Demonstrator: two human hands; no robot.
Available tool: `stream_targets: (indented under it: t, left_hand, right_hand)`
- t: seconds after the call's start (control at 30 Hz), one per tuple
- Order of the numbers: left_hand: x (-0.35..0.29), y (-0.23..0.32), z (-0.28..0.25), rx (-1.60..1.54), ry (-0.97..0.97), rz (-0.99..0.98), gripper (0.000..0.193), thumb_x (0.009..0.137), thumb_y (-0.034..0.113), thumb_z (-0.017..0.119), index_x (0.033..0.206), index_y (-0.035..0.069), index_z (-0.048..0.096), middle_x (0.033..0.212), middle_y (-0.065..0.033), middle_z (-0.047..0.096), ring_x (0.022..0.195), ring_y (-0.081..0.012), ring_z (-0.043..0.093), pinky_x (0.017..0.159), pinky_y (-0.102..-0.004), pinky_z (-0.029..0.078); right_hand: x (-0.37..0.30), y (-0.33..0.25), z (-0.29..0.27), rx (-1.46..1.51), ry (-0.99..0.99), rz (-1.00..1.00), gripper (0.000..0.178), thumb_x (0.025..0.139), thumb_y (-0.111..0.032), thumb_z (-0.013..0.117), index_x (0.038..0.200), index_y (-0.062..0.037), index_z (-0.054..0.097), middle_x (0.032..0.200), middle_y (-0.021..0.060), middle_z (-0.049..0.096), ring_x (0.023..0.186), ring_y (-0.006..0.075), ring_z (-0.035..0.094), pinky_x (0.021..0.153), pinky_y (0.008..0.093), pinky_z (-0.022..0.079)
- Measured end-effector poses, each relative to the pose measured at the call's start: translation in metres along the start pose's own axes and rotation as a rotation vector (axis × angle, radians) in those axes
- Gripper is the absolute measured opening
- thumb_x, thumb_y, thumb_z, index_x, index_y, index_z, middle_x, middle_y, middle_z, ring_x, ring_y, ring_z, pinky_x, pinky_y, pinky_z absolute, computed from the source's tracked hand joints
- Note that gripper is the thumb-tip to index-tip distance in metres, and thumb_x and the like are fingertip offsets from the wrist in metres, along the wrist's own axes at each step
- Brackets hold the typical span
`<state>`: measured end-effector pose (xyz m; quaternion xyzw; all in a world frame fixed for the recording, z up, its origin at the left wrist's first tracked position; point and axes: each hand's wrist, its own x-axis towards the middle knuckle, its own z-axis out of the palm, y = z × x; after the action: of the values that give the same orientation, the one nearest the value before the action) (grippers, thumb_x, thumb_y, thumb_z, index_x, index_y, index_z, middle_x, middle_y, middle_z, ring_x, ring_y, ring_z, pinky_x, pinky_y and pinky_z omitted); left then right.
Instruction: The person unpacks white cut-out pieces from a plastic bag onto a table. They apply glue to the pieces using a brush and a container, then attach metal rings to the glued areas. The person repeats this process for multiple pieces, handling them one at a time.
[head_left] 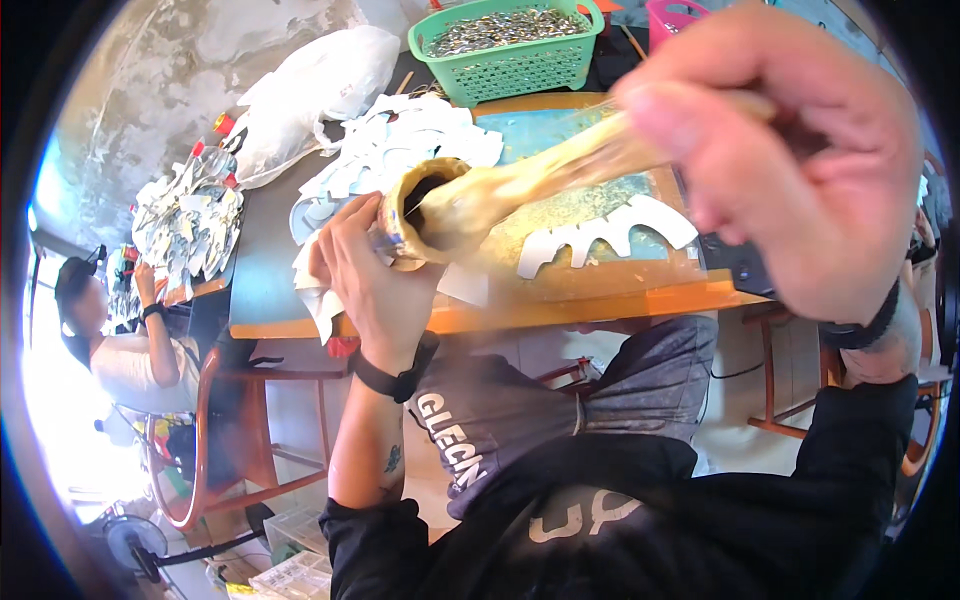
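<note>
Patchy plaster wall (150, 70) rising behind a blue-topped desk (270, 290) with an orange-brown front edge. Along the far side, a green plastic basket (530, 72) is holding a heap of small metallic pieces; a white plastic bag (325, 90) is slumping to its left. Loose white cut-outs (400, 140) are piling up between bag and working area.

Left hand (368, 275) is curling around a round, crusted container (397, 205), fingers wrapping its side; the container is tilting, its dark mouth turning toward the right. Right hand (790, 150), looming close to the camera, is pinching a yellowish, paste-coated stick-like tool (575, 160) between thumb and curled fingers. The tool is slanting down leftward, its thick lower end meeting the container's mouth; blur is hiding the exact depth.

One white scalloped strip (605, 237) is lying on the desk, right of the container. Far left, another person (150, 350) is sitting near a second pile of pieces (190, 230).
</note>
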<state>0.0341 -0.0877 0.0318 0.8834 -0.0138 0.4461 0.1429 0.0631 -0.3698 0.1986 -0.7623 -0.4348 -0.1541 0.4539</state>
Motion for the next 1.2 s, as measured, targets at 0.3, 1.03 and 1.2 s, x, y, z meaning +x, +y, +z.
stream_targets:
  t: [0.3, 1.03, 1.2]
  left_hand:
    - [0.014, 0.016, 0.008, -0.026, -0.016, -0.036, 0.078, 0.058, 0.027, 0.099, 0.121, 0.005, 0.058, 0.109, -0.0098, 0.067, 0.106, -0.0287, 0.062, 0.098, -0.0413, 0.043]
    - [0.056, 0.050, 0.032, -0.542, -0.547, -0.175, 0.072, 0.066, 0.010, 0.094, 0.129, 0.001, 0.059, 0.122, -0.0099, 0.070, 0.115, -0.0210, 0.065, 0.103, -0.0335, 0.048]
    - [0.060, 0.047, 0.034, -1.008, -0.569, -0.293, 0.075, 0.070, -0.001, 0.088, 0.138, 0.000, 0.056, 0.129, -0.0081, 0.067, 0.119, -0.0182, 0.063, 0.106, -0.0345, 0.048]
  right_hand:
    - [-0.017, 0.014, -0.026, -0.077, 0.027, 0.351, 0.020, 0.103, -0.021, 0.062, 0.101, -0.0038, 0.072, 0.057, -0.0046, 0.054, 0.045, -0.0015, 0.043, 0.043, 0.0166, 0.031]
    - [-0.020, 0.062, -0.086, -0.072, -0.004, 0.289, 0.022, 0.104, -0.015, 0.061, 0.118, -0.0010, 0.070, 0.080, -0.0001, 0.063, 0.066, 0.0035, 0.056, 0.056, 0.0183, 0.044]
    - [-0.017, 0.065, -0.119, -0.326, -0.044, 0.392, 0.027, 0.107, -0.018, 0.058, 0.124, 0.0004, 0.069, 0.087, 0.0020, 0.066, 0.071, 0.0047, 0.058, 0.063, 0.0177, 0.046]
